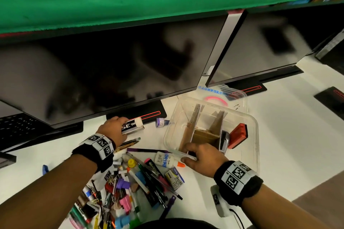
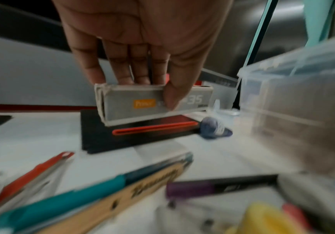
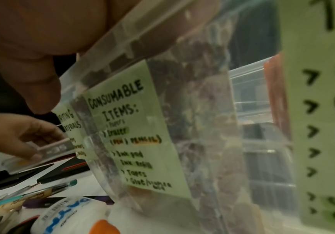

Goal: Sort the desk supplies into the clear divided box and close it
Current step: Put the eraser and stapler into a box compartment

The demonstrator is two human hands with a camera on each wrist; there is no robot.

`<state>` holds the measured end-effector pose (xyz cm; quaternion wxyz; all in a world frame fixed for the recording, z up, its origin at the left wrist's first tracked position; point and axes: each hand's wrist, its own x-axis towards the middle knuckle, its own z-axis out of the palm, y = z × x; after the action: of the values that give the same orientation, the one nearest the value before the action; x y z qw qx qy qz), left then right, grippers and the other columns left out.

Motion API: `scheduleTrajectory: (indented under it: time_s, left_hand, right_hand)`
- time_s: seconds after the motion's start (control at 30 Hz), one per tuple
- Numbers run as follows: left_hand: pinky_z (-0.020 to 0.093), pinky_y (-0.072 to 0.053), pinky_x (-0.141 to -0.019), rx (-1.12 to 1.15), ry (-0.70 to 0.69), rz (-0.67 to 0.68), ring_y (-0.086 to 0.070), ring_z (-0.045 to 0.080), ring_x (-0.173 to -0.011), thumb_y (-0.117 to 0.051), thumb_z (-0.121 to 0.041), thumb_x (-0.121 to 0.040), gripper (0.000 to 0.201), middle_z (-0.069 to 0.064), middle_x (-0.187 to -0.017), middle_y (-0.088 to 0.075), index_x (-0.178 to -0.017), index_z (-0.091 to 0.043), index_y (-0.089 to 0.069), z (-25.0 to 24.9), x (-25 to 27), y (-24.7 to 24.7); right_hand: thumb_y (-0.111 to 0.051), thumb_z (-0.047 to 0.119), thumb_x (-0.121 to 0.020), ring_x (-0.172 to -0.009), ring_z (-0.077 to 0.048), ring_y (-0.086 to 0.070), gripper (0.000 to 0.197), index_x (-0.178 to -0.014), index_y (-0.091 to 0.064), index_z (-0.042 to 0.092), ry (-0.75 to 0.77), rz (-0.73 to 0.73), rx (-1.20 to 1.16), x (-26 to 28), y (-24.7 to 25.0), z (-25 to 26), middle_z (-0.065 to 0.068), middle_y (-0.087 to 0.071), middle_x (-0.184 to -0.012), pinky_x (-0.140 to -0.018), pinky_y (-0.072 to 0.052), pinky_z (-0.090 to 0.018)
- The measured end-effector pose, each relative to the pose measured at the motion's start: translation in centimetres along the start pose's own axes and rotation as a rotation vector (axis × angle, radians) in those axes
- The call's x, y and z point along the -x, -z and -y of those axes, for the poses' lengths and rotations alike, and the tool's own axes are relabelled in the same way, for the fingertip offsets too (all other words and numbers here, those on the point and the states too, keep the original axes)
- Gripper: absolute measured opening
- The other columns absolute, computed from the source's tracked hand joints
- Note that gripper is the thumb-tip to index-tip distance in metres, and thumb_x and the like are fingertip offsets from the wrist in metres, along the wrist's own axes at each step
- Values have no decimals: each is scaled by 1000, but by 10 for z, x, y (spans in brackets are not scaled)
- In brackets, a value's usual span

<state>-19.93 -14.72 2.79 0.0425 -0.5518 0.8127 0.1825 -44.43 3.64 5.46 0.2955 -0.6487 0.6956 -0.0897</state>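
My left hand pinches a small grey staples box marked "35", with the thumb on its front face and the fingers behind. It holds the box just above the desk, left of the clear divided box. My right hand grips the clear box's near-left rim, thumb outside the wall. Cardboard dividers split the box. A red stamp and a stapler lie in its right compartment. Green labels are stuck to its wall. The lid stands open behind it.
A heap of pens, markers, clips and erasers lies front left, with a glue bottle at its edge. A purple ink bottle lies by the black monitor foot. Two monitors overhang the back; a keyboard is far left.
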Motion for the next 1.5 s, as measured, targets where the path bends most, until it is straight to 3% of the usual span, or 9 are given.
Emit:
scheduleTrajectory:
  time_s: [0.13, 0.3, 0.47, 0.67, 0.77, 0.9, 1.07, 1.37, 1.5]
  left_hand:
    - [26, -42, -93, 223, -163, -110, -55, 20, -109, -70, -19, -77, 52, 1, -116, -56, -125, -23, -53, -27, 20, 23]
    - [19, -38, -96, 367, -408, -154, -54, 12, -110, -74, -14, -74, 56, -3, -119, -56, -126, -23, -56, -73, 43, 31]
    - [14, -30, -100, 299, -572, -123, -50, 14, -119, -74, -23, -76, 57, -3, -126, -55, -129, -25, -53, -108, 54, 19]
    - [20, -26, -108, 224, -593, -46, -41, 10, -129, -72, -36, -76, 68, -8, -138, -45, -137, -29, -42, -123, 54, 21]
    - [20, -21, -113, 17, -635, 67, -33, 7, -136, -64, -43, -82, 58, -11, -144, -43, -135, -30, -45, -112, 48, 25]
    - [22, -24, -115, -171, -650, 170, -27, 3, -141, -51, -49, -89, 39, -15, -136, -54, -121, -30, -59, -101, 44, 20]
    - [25, -32, -111, -163, -608, 180, -27, 0, -140, -51, -42, -90, 27, -10, -139, -51, -109, -31, -66, -105, 49, 13]
    - [27, -30, -110, -109, -559, 190, -27, 5, -141, -53, -37, -91, 23, -5, -148, -41, -108, -29, -66, -113, 57, 18]
    - [29, -31, -109, -88, -534, 186, -29, 6, -140, -55, -38, -89, 21, -6, -149, -38, -104, -31, -67, -114, 56, 16]
  right_hand:
    - [-59, 43, -86, -70, -4, -55, 28, -107, -63, 25, -10, -74, -164, -1, 1, -3, 6, -65, -86, -71, -48, -23]
    - [-63, 28, -87, -70, -12, -59, 13, -100, -64, 25, -115, -394, -632, -1, 17, 1, 0, -63, -75, -71, -50, -26]
    - [-62, 9, -87, -51, -16, -58, 17, -97, -59, 22, -122, -364, -1023, 8, 40, 18, -3, -55, -61, -42, -48, -23]
    - [-64, 9, -86, -44, -12, -54, 17, -90, -61, 25, -147, -433, -777, 34, 72, 3, -12, -50, -68, -39, -47, -21]
    - [-65, 14, -84, -48, -24, -60, 12, -87, -62, 25, -193, -481, -572, 55, 104, -10, -16, -62, -69, -44, -54, -32]
    - [-63, 21, -84, -49, -19, -61, 4, -86, -60, 18, -372, -410, -200, 73, 134, -26, -7, -67, -69, -44, -53, -27]
    - [-58, 18, -84, -47, -22, -60, 11, -86, -61, 8, -645, -277, -105, 70, 122, -41, -8, -63, -63, -49, -52, -28]
    - [-58, 12, -84, -76, -23, -56, 21, -101, -61, 2, -630, -159, 77, 33, 87, -51, -8, -55, -83, -53, -39, -21]
    - [-62, 15, -82, -98, -28, -64, 28, -108, -59, 3, -625, -124, 168, 27, 89, -51, -11, -62, -91, -72, -47, -26]
